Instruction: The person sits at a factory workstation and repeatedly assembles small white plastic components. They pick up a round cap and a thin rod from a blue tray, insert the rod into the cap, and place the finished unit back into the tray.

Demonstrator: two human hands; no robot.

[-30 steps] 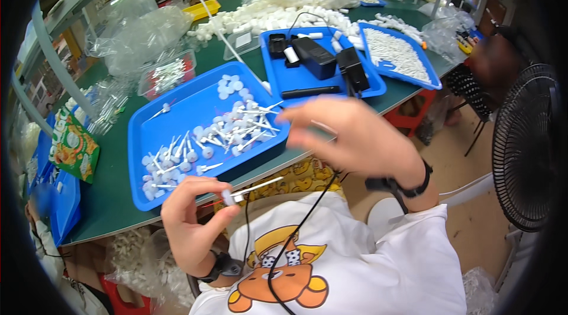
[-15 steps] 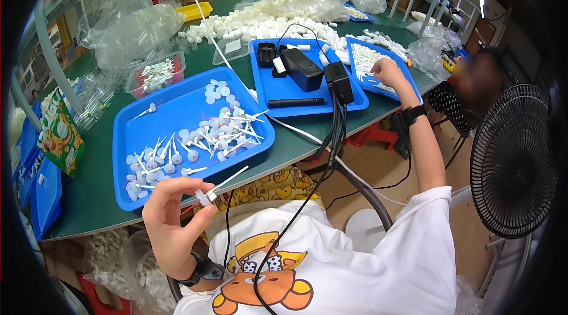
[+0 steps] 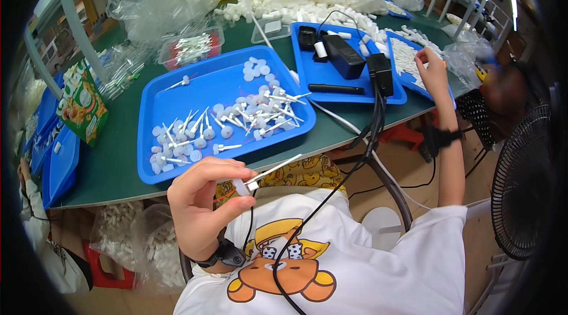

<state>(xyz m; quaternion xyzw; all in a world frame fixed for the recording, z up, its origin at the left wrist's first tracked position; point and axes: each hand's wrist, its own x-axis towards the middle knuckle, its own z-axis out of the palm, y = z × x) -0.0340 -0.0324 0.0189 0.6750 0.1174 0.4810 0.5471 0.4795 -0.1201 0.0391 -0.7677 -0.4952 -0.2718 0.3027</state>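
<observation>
Here, left hand (image 3: 204, 208) pinching a small white plastic stick with cap (image 3: 260, 176); right hand (image 3: 431, 69) curled, fingertips touching thin white sticks in the far blue plastic tray (image 3: 408, 81).

A green and orange snack packet (image 3: 81, 105) lies at the bench's left edge. Clear plastic bags (image 3: 160, 1) sit crumpled along the far side.

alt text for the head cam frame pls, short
A person's left hand pinches a small white cap with a thin tube near their chest, while the right hand reaches into a blue tray of thin white tubes at the far right of a green table. Between them, a large blue tray holds many similar white pieces.
</observation>
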